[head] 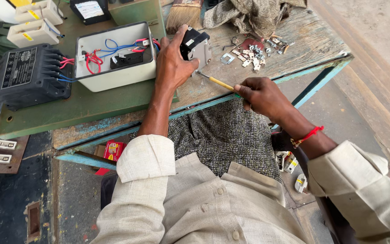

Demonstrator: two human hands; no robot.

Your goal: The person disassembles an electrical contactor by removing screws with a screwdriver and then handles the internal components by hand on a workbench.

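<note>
At the far left of the bench, a black ribbed electrical unit (29, 74) sits on a green board (82, 106), its red and blue leads running right into an open white box (113, 56), probably set alongside so the wires reach without strain. Two cream-coloured switch blocks (34, 20) lie behind it, and two small white blocks (0, 151) rest on a lower brown panel. Next comes the left hand (172, 63), its fingers closed around a black and grey switch part (195, 45), which is propped upright on the worn wooden tabletop (303, 40) just right of the white box; held so, it seems steadied against the push of the tool. One yellow-handled screwdriver (216, 82) slants from the part's lower edge down to the right hand (262, 96), whose fingers are pinched shut about the handle end, a grip that suits turning. A red thread (308, 134) circles that wrist. Further right on the tabletop, a scatter of small metal contacts and screws (256, 52) lies within reach, too many and too small to count. A brush (183, 13) and a crumpled cloth (253, 13) lie at the back edge.
</note>
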